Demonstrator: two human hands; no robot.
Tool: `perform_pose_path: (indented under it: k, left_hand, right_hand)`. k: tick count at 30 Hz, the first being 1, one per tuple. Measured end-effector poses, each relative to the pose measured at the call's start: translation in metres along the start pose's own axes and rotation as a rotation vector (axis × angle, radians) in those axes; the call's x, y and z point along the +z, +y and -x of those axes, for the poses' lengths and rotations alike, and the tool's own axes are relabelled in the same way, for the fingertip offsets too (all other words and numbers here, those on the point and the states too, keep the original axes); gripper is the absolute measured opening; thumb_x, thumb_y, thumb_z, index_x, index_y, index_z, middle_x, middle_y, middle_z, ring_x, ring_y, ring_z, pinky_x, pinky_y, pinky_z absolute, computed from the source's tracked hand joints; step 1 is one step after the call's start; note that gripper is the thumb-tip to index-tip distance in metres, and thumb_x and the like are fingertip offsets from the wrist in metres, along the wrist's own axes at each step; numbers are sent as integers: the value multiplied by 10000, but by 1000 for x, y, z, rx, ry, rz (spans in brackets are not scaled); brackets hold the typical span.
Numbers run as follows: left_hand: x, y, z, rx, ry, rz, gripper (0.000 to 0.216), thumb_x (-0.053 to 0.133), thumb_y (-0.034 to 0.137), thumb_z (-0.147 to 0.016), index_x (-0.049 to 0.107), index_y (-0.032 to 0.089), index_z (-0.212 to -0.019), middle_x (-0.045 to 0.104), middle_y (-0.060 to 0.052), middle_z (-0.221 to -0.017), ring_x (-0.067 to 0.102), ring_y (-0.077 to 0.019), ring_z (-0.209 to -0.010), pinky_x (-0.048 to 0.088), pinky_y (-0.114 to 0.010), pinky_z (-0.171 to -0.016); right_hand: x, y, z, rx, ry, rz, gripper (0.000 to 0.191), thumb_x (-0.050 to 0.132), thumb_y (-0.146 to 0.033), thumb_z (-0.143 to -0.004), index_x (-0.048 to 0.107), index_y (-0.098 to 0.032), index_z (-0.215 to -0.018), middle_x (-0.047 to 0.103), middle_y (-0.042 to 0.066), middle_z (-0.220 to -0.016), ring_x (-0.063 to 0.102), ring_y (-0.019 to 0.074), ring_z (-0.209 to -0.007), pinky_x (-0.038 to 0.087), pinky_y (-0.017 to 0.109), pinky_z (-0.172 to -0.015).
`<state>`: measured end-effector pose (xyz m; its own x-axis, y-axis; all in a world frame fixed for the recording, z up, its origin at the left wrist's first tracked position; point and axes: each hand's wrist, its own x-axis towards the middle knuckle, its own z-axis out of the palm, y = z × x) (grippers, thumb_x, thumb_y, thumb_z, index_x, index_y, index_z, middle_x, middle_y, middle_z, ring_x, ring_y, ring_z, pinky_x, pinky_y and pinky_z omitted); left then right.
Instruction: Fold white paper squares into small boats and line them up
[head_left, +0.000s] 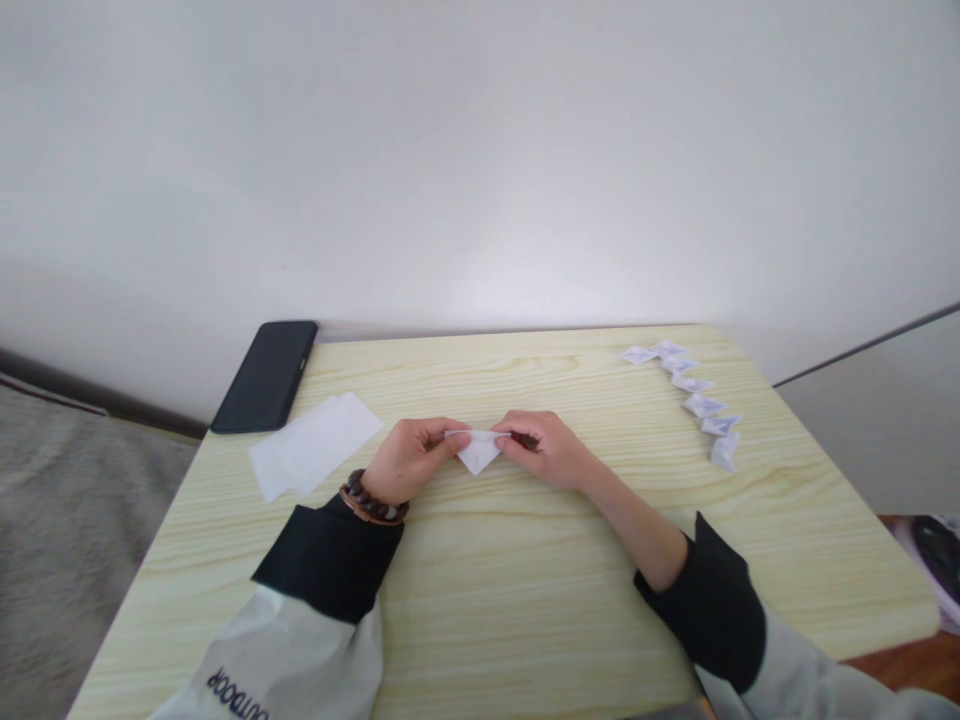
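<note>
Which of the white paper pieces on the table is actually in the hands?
The small folded triangle, pinched between left hand and right hand; the finished row and flat sheet lie untouched.

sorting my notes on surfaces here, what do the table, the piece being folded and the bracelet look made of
Table: pale wood or wood-look laminate, matte, with long grain lines. Folded piece, pinched between the left hand and right hand: thin white paper with crisp creases. Bracelet: dark round beads, possibly polished wood; too small to be sure.

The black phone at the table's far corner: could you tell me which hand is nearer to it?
Left. The left hand lies below and right of the phone; the right hand is farther right.
</note>
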<state>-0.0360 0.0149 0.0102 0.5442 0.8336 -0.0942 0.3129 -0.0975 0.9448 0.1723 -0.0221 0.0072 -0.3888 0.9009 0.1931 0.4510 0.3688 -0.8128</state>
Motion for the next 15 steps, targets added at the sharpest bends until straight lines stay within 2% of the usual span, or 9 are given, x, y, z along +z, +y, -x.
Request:
perform_pose_path:
  k: [11, 15]
  left_hand:
    - [-3, 4, 0, 15, 19, -25, 388, 561, 480, -781, 685, 130, -893, 731, -58, -803, 665, -193, -729, 520, -258, -676]
    - [1, 6, 1, -22, 55, -52, 392, 569, 476, -769, 682, 119, -887, 728, -57, -781, 657, -180, -695, 510, -247, -652]
  right_hand:
    - [-9, 8, 2, -7, -50, -180, 313, 448, -109, -801, 652, -172, -1030, 593, 14, -793, 520, 112, -689, 394, 220, -614]
    - [-5, 6, 2, -21, -50, -152, 257, 517, -220, -815, 635, -144, -1031, 582, 24, -787, 496, 107, -650, 380, 215, -579]
